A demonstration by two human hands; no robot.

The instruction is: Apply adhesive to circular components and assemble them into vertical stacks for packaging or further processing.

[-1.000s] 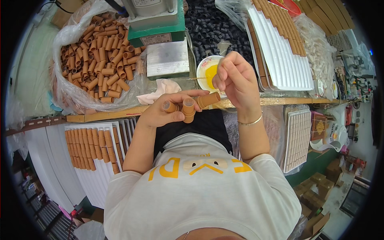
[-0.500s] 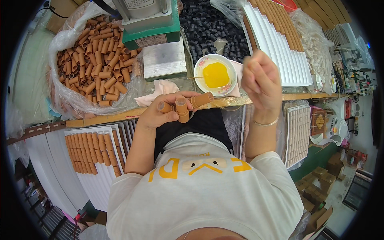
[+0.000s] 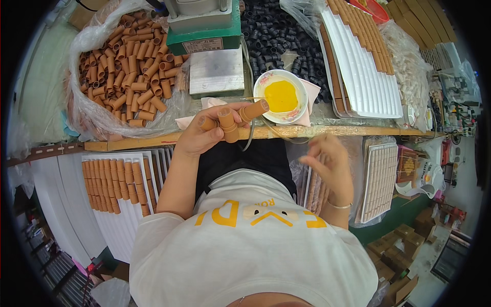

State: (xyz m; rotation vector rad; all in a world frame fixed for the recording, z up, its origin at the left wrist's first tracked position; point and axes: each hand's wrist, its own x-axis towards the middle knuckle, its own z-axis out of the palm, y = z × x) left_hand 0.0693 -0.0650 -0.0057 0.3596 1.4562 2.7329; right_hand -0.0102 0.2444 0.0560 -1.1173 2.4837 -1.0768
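Note:
Fanned out in my left hand (image 3: 193,139) are several short brown tubes (image 3: 228,124) with pale, clear-looking ends. The fingers and thumb close around them, just at the wooden table edge (image 3: 169,139). My right hand (image 3: 332,166) is lower and to the right, near the same edge, thumb and fingers apart, with nothing visible in it. Beyond the hands stands a flowered white bowl (image 3: 300,108) holding yellow liquid (image 3: 280,95). A thin stick (image 3: 254,98) rests over its left rim, above the brown tubes.
A plastic bag (image 3: 76,115) of loose brown tubes (image 3: 125,77) lies far left, beside a green-based press (image 3: 204,43) and metal block (image 3: 217,71). Black fittings (image 3: 286,43) spread behind the bowl. White ribbed trays (image 3: 360,77) with brown tubes sit right; another tray (image 3: 110,230) is lower left.
My right hand has dropped from beside the bowl to below the table edge, its pinched fingers now apart. My left hand still holds the tubes, shifted slightly in view.

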